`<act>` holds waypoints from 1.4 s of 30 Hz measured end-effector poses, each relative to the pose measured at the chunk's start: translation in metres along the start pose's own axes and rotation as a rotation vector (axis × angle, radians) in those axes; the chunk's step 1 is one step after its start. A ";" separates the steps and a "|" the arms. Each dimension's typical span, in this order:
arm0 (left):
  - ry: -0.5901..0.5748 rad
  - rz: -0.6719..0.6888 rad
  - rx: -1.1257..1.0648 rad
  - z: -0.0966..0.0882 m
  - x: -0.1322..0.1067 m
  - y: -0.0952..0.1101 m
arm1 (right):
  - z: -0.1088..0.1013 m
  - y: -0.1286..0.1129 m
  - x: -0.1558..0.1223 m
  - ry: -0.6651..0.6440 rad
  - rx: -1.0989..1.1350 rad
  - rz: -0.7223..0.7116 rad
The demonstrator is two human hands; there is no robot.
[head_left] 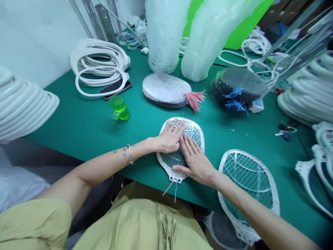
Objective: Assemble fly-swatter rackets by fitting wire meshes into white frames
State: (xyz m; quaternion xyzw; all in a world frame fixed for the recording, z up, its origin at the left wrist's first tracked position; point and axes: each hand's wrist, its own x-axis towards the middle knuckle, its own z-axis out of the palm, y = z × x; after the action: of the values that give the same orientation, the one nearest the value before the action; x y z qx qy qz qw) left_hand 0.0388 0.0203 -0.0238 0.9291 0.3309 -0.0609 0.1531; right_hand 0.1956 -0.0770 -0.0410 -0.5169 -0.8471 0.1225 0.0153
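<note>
A white oval racket frame with mesh layers [194, 131] lies flat at the near edge of the green table [85, 125]. My left hand [170, 138] lies on its upper left part, fingers spread and flat. My right hand [194, 158] presses flat on its middle and lower part, fingers stretched out side by side. A red wire and a blue wire [173, 189] hang from the frame's neck over the table edge. Neither hand grips anything.
A second white frame [248, 177] lies to the right. Behind are a stack of silver meshes with pink wires [166, 89], a stack of dark meshes with blue wires [238, 88], a green cup [120, 107], a phone [116, 89], white frame stacks [100, 66] and wrapped piles [162, 34].
</note>
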 end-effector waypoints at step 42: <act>0.655 0.362 -0.237 0.061 -0.132 0.070 | -0.010 -0.002 -0.001 -0.118 0.007 -0.041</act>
State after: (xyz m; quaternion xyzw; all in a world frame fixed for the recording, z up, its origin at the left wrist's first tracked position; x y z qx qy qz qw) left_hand -0.0197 -0.1291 -0.0362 0.9187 0.1976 0.3055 0.1539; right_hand 0.1958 -0.0767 -0.0306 -0.4913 -0.8564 0.1556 -0.0305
